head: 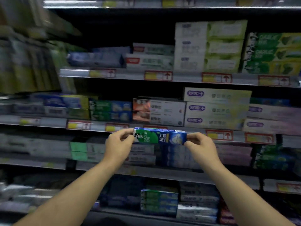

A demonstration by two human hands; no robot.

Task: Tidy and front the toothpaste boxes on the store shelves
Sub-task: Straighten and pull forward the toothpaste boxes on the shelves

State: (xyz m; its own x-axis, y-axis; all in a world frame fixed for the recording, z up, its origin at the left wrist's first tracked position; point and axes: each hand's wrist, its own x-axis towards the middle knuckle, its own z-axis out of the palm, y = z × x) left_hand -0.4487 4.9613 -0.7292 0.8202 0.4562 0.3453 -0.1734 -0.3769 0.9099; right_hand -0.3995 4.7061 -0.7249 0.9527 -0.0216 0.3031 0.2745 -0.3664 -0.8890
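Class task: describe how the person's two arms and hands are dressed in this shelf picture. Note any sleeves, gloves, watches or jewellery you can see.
Both forearms are bare right down to the frame's bottom edge; no sleeve shows. The left hand and right hand wear no gloves. No watch, bracelet or ring is visible on either wrist or on the fingers that show.

Dim store aisle of tiered shelves (187,78) edged with price labels (158,75)

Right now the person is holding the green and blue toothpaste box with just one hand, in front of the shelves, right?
Not quite. The head view shows both hands on the green and blue toothpaste box: the left hand pinches one end and the right hand the other, in front of the shelves.
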